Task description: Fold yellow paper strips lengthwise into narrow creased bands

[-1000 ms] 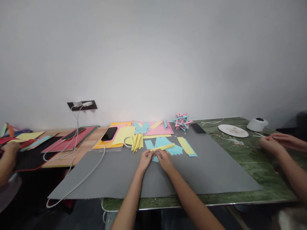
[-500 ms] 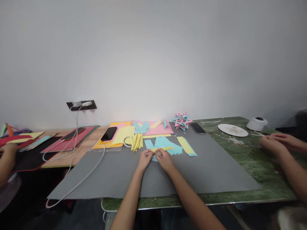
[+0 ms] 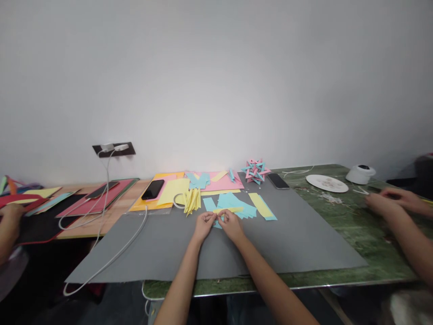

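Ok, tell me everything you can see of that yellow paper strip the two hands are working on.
The narrow yellow paper strip looks like thin coloured paper, long and slim, apparently folded lengthwise, though that is too small to be sure. It lies nearly level, running from the hands out to the right over the pile of light blue paper pieces on the grey sheet. Its near end is pinched between the left hand and right hand, fingertips meeting there.
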Action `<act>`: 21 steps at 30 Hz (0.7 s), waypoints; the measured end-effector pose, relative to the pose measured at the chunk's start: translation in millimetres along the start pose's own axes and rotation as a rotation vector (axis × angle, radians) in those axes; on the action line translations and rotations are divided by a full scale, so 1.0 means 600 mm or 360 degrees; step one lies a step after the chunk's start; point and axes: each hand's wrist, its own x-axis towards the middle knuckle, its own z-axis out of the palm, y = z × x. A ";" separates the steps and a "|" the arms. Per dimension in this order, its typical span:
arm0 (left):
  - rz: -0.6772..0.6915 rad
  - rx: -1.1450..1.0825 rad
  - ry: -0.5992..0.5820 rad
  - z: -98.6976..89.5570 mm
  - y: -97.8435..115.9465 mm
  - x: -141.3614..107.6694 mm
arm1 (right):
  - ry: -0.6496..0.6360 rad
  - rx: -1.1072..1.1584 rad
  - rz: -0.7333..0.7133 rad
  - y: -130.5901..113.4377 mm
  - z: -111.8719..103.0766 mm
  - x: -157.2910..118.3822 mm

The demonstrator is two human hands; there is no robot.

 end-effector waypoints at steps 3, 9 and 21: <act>-0.0006 0.0000 0.0000 0.000 -0.001 0.000 | -0.0017 -0.0039 -0.0039 0.003 0.001 0.001; -0.0008 0.0003 0.0015 -0.001 -0.001 0.001 | -0.0044 -0.0163 -0.0112 0.002 -0.003 0.001; -0.0012 0.0038 -0.0030 -0.001 0.008 -0.001 | -0.0093 -0.0261 -0.0357 -0.016 -0.021 -0.003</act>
